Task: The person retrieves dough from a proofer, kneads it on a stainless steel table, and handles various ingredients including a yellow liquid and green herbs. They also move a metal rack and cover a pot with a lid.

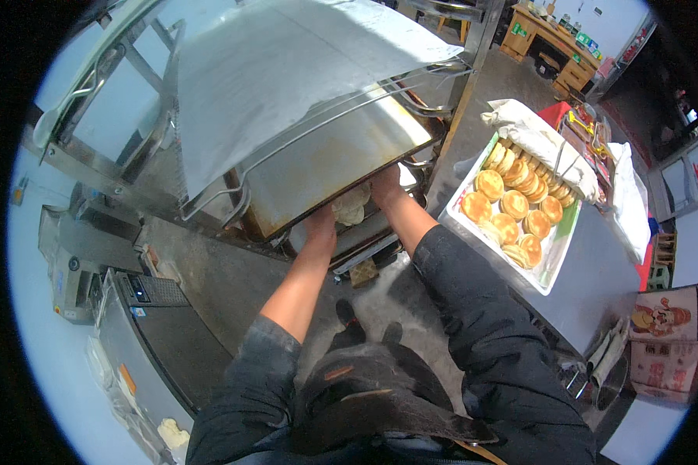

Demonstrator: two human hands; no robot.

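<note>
Both of my arms reach forward into a metal tray rack, below a dark-rimmed baking tray (322, 170). My left hand (320, 222) is at the tray's near edge, its fingers hidden underneath. To its right, my right hand (385, 184) goes under the same edge, with its fingers hidden too. Pale, floury round pieces (351, 208), perhaps dough or flatbreads, show between my wrists on a lower level. Whether either hand grips them or a tray cannot be seen. A large grey-white sheet (287, 85) lies over the rack's upper wires.
On the right, a white tray (547, 291) of browned round cakes (514, 204) stands on a metal table (589, 298), a cloth (547, 139) partly over it. A grey cabinet (171, 341) stands at left. The rack's post (464, 93) rises beside my right arm.
</note>
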